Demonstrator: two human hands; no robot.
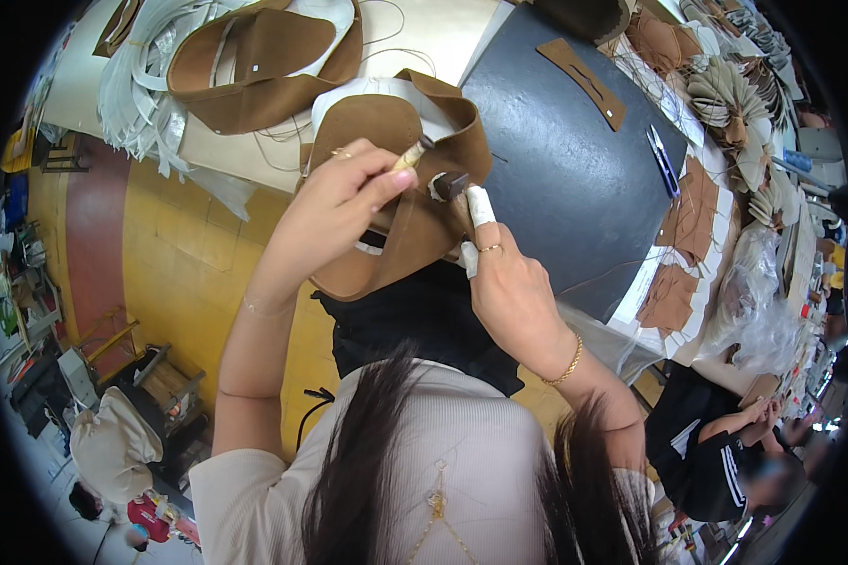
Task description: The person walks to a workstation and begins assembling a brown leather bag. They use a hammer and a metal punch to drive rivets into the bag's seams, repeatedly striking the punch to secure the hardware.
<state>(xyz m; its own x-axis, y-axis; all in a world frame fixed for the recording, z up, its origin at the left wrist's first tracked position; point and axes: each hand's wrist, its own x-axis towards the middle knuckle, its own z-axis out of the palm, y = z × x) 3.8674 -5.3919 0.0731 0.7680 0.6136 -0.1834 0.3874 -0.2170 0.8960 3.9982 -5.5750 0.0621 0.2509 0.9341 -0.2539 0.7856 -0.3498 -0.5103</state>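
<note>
My left hand pinches a short tool with a pale yellow handle and a dark end, held above a brown leather bag piece. That piece is curved, with a white lining, and hangs over the table's near edge toward my lap. White tape wraps the index finger and apparently the thumb of my right hand. Its fingers close on the right side of the bag piece, beside a small dark brown tab with a pale edge. Whether the tab is fixed to the bag I cannot tell.
Another brown leather bag piece lies at the far left, beside a bundle of white strips. A dark mat holds a slotted leather piece and blue-handled snips. Leather stacks line the right; other people sit at both sides.
</note>
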